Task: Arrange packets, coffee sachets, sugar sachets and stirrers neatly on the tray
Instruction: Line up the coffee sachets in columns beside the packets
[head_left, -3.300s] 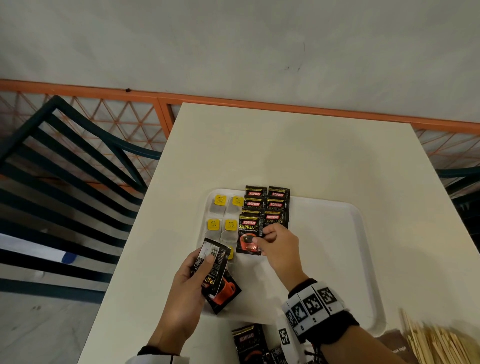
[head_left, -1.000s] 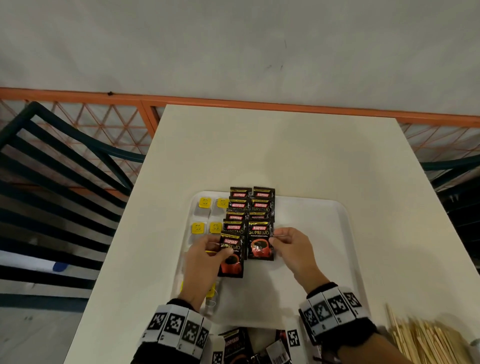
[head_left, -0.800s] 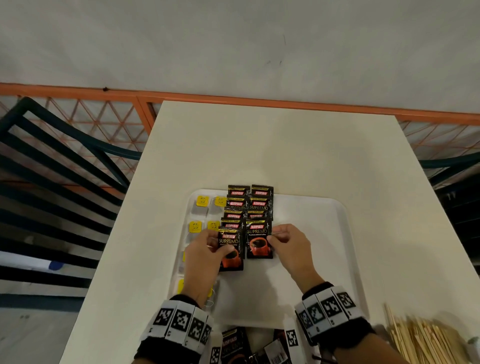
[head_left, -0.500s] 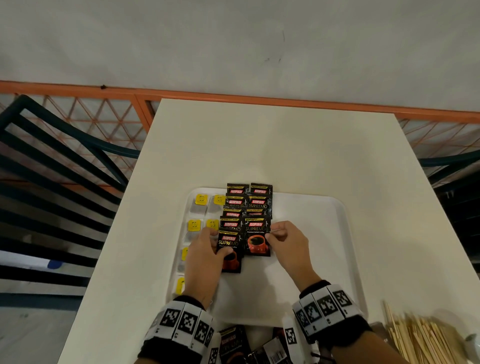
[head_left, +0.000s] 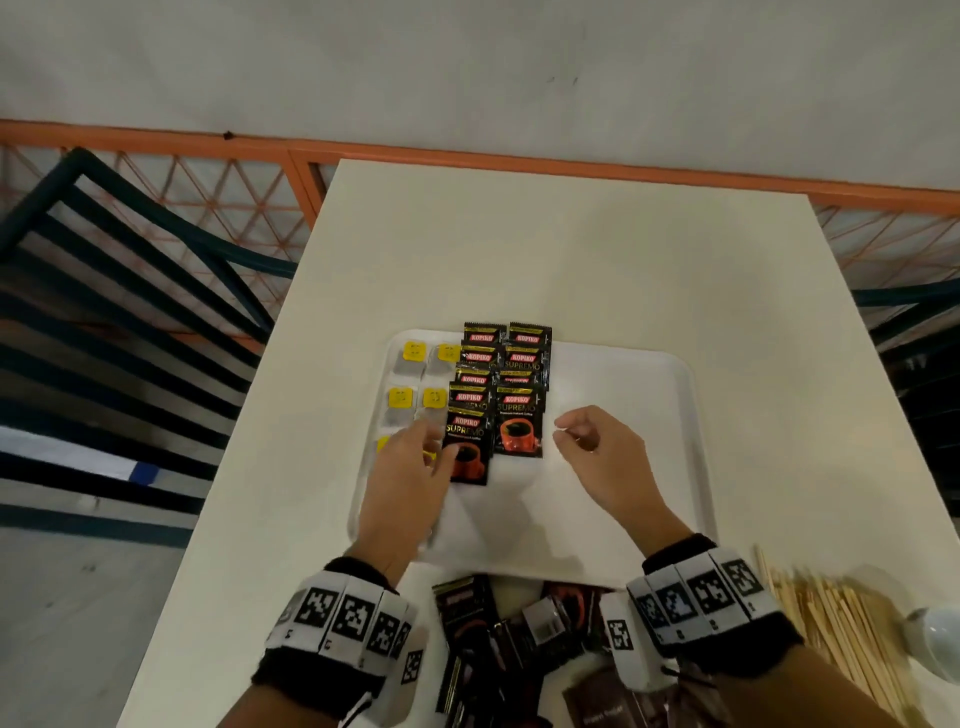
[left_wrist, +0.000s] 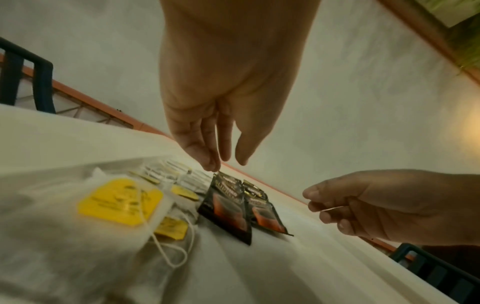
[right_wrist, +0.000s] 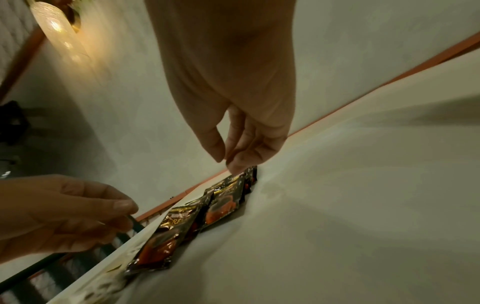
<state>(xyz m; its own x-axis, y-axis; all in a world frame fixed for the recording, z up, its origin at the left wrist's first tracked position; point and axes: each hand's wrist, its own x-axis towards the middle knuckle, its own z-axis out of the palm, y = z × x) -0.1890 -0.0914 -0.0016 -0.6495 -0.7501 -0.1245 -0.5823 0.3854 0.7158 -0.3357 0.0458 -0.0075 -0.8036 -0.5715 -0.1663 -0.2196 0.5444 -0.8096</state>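
A white tray (head_left: 691, 415) holds two columns of overlapping black coffee sachets. The front left sachet (head_left: 467, 447) lies a little nearer than the front right one (head_left: 519, 431). Tea bags with yellow tags (head_left: 402, 400) fill the tray's left strip. My left hand (head_left: 431, 441) hovers over the tea bags with relaxed fingers, its thumb at the left edge of the front left sachet. In the left wrist view its fingertips (left_wrist: 213, 166) hang just above the sachets (left_wrist: 228, 209). My right hand (head_left: 569, 434) is loosely curled beside the right column and holds nothing.
More loose sachets (head_left: 493, 639) are piled off the tray at the table's near edge. Wooden stirrers (head_left: 831, 623) lie at the near right beside a white rounded object (head_left: 935, 639). Dark chairs (head_left: 130, 312) stand to the left. The tray's right half (head_left: 623, 467) is bare.
The sachets held in my left hand now lie on the tray. My right hand has drawn away to the right of the front right sachet. My left hand stays beside the left one.
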